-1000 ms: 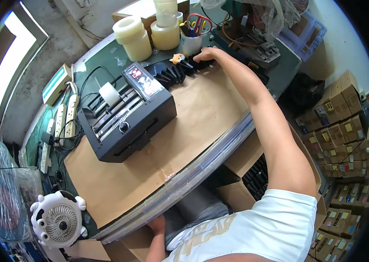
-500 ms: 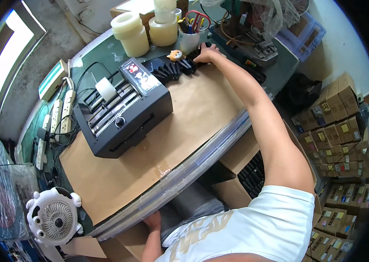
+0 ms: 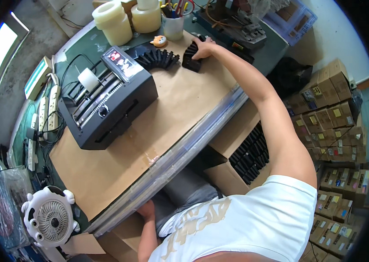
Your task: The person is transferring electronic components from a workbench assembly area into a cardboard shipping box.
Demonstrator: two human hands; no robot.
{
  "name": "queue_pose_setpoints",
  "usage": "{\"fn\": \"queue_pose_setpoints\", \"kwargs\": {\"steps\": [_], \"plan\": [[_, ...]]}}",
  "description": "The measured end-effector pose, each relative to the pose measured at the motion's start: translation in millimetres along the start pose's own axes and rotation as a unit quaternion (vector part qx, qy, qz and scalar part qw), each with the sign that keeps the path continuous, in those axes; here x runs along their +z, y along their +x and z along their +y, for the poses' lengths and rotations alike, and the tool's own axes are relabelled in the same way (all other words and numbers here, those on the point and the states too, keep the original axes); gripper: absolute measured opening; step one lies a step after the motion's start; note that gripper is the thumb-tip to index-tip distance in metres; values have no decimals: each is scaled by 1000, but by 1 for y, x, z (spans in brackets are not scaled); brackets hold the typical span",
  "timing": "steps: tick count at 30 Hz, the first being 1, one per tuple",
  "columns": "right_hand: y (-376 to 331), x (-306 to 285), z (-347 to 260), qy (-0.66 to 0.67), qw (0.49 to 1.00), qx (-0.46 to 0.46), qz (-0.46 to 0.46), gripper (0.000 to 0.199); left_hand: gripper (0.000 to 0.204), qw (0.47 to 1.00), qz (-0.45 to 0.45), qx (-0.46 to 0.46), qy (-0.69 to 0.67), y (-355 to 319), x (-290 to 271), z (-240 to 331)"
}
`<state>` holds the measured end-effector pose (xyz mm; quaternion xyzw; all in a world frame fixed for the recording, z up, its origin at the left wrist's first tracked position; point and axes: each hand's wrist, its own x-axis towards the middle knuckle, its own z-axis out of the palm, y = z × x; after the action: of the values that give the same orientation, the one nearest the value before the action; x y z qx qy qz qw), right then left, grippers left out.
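Note:
At the far side of the table, my right hand (image 3: pixel 203 48) is closed round a short stack of black ribbed pieces (image 3: pixel 191 60), their exact kind unclear. A curved row of similar black pieces (image 3: pixel 160 59) lies just left of it, separated by a gap of brown paper. My left hand (image 3: pixel 147 209) is low at the table's near edge, its fingers hidden beneath the edge. Left of the row stands a black desktop machine (image 3: pixel 119 111) with a white roll (image 3: pixel 88 80), rods and a control panel. A small orange animal-face figure (image 3: pixel 159 41) sits behind the row.
Large tape rolls (image 3: pixel 112 24) and a cup of tools (image 3: pixel 173 27) line the back. Power strips (image 3: pixel 53 107) and cables run along the left, above a white fan (image 3: pixel 51 216). An open carton of black pieces (image 3: pixel 250 157) stands below the table, right of my lap.
My right hand has drawn a stack of black pieces away from the row, opening a gap between them. The whole view has shifted slightly; the left hand stays low at the table edge.

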<state>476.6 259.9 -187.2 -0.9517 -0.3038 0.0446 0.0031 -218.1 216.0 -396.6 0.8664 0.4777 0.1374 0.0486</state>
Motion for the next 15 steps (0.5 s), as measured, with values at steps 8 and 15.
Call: {"fn": "queue_pose_setpoints", "kwargs": {"steps": [8,15], "plan": [[3,-9,8,133,990,-11,-51,84,30,999,7,-45,24,0,-8,11],[-11,-21,-9,-16,995,-80,-63,76,28,999,34,-37,20,2,-13,12]]}}
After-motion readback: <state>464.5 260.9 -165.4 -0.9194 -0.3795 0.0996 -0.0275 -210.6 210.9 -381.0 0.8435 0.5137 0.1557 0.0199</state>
